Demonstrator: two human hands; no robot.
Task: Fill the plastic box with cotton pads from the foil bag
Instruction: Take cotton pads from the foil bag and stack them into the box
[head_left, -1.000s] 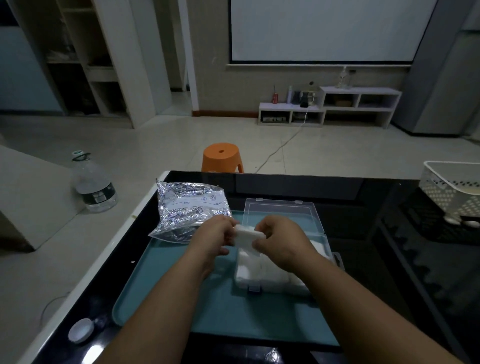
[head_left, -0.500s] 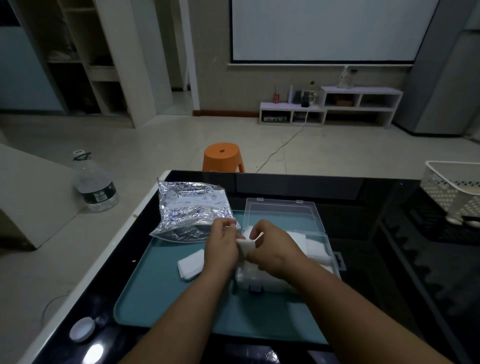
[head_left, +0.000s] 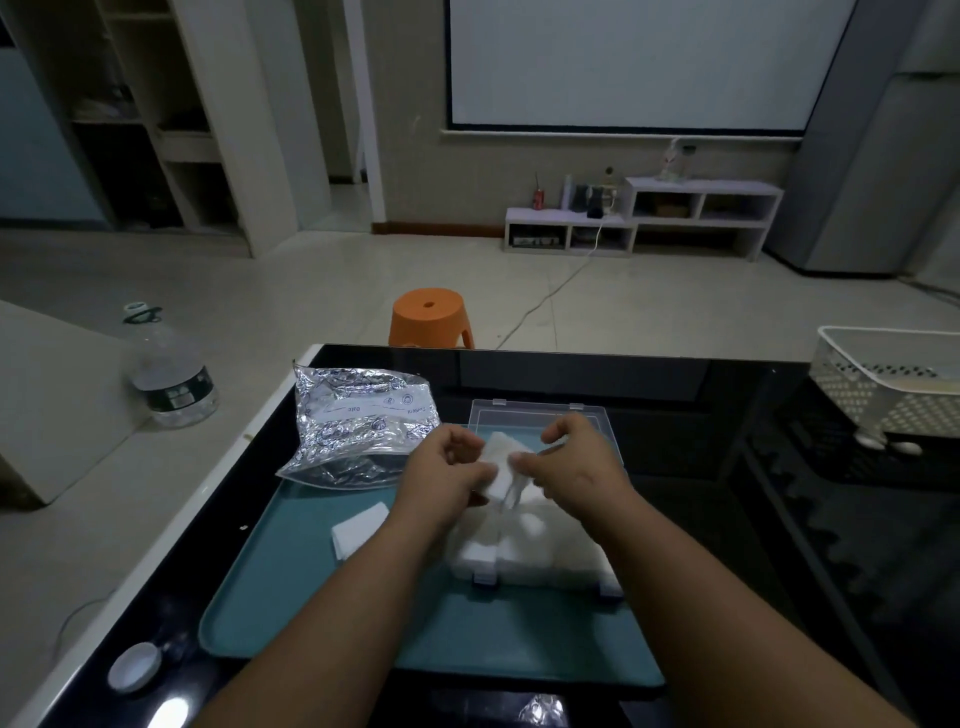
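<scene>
A small stack of white square cotton pads (head_left: 497, 464) is held up between both hands just above the clear rectangular plastic box (head_left: 524, 558). The left hand (head_left: 445, 480) pinches the stack's left edge, its fingers (head_left: 470, 470) curled in against the thumb. The right hand (head_left: 574, 470) grips the right edge, thumb pressed to the pad and the other fingers bent over the top. The box sits on a flat teal plastic tray (head_left: 291, 582), its clear hinged lid (head_left: 540, 413) lying open at the far side. It already holds white pads in rows, though blur hides how they are packed. A crinkled silver foil bag (head_left: 358, 421) lies at the tray's far left corner, partly over the tray's edge, with its open mouth toward the person. One loose white cotton pad (head_left: 359, 530) lies flat on the tray just left of the left forearm. The tray rests on a glossy black table (head_left: 727, 415). A round white cap (head_left: 134, 666) sits on the table's near left corner, and a white perforated plastic basket (head_left: 893, 387) stands at the far right.
</scene>
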